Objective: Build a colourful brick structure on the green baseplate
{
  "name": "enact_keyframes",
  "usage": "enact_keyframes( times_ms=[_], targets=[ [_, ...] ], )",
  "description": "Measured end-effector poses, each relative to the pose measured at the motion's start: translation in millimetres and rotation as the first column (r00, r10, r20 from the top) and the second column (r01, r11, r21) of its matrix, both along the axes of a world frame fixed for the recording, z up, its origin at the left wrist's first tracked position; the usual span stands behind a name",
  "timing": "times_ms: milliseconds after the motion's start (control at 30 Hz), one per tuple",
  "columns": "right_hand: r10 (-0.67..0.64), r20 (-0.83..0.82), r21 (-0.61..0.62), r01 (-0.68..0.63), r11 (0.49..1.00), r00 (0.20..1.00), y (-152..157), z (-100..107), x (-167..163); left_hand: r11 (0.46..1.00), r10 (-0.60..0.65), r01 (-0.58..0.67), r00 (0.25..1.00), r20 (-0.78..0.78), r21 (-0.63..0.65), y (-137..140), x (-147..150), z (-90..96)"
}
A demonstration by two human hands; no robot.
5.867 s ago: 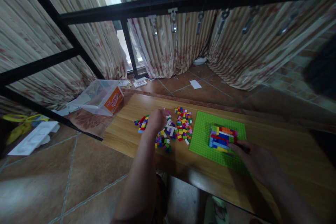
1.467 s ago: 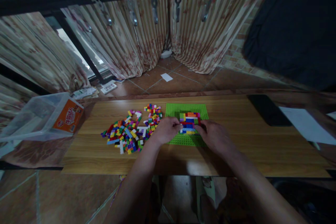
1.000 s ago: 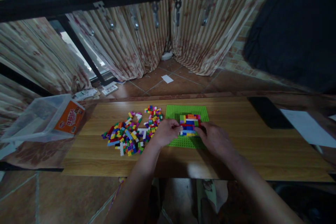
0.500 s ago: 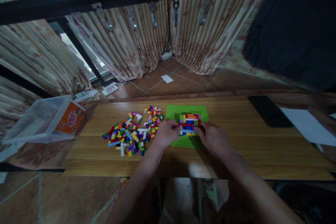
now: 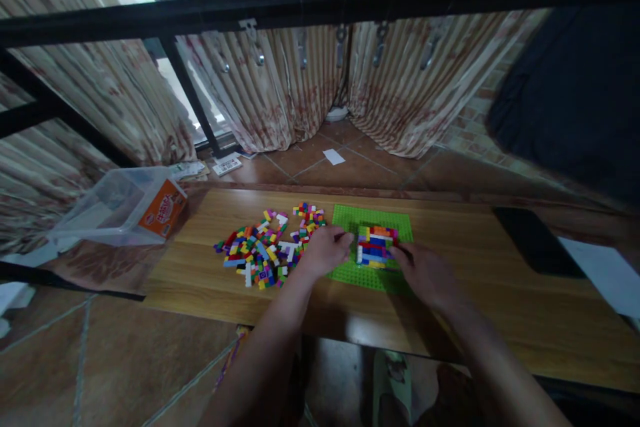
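Observation:
A block of coloured toy bricks [image 5: 376,247] stands on the green baseplate [image 5: 345,273], with a white brick at its left edge. My left hand [image 5: 326,252] is just left of the block, over the plate's left side. Its fingers are bent, thumb and forefinger slightly apart, and I see nothing between them. At the block's right edge, my right hand [image 5: 423,272] has its fingertips against the bricks, steadying that side. The exact finger contact there is partly hidden. Left of the plate spreads a pile of loose bricks [image 5: 263,250] in many colours.
A clear plastic bin [image 5: 120,203] with an orange label stands left of the wooden table [image 5: 195,267]. Toward the right end lie a dark flat object [image 5: 537,240] and a white sheet [image 5: 603,270]. A black rail [image 5: 320,7] crosses before striped curtains [image 5: 280,93].
My left hand has come away from the block's left edge, leaving the white brick there. My right hand stays at the right edge. The whole view has shifted and tilted slightly.

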State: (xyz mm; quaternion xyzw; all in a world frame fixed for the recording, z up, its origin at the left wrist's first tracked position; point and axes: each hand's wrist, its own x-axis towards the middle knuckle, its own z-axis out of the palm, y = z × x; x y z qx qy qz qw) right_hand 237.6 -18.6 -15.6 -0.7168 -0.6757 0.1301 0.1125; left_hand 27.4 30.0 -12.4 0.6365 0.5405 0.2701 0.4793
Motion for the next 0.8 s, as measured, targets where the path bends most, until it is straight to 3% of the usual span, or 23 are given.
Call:
enact_keyframes(
  times_ms=[100, 167, 233, 333, 467, 533, 800],
  targets=[
    [-0.086, -0.032, 0.164, 0.090, 0.982, 0.996, -0.4, 1.7, 0.5, 0.981, 0.184, -0.190, 0.976, 0.119, 0.043, 10.8, -17.5, 0.9],
    [-0.089, -0.103, 0.315, 0.118, 0.942, 0.991, -1.2, 4.2, -2.6, 0.955, 0.265, -0.283, 0.948, 0.175, 0.090, 17.1, -30.0, 2.6],
    [-0.015, -0.172, 0.435, 0.090, 0.896, 0.985, -2.5, 6.5, -9.3, 0.925, 0.323, -0.355, 0.922, 0.213, 0.135, 21.6, -42.0, 6.3],
    [0.154, -0.216, 0.513, -0.022, 0.858, 0.964, -6.4, 6.7, -25.7, 0.855, 0.439, -0.498, 0.845, 0.305, 0.148, 25.4, -59.1, 15.2],
    [0.357, -0.243, 0.501, -0.198, 0.843, 0.902, -13.6, 1.5, -53.7, 0.731, 0.565, -0.675, 0.678, 0.471, 0.095, 24.9, -79.1, 28.3],
    [0.402, -0.239, 0.469, -0.258, 0.845, 0.884, -16.1, -0.7, -68.6, 0.702, 0.578, -0.708, 0.627, 0.523, 0.073, 22.6, -85.9, 32.8],
    [0.440, -0.216, 0.311, -0.365, 0.877, 0.872, -13.3, -5.1, -121.6, 0.708, 0.560, -0.705, 0.598, 0.573, 0.044, 15.9, -94.3, 37.5]
  ],
)
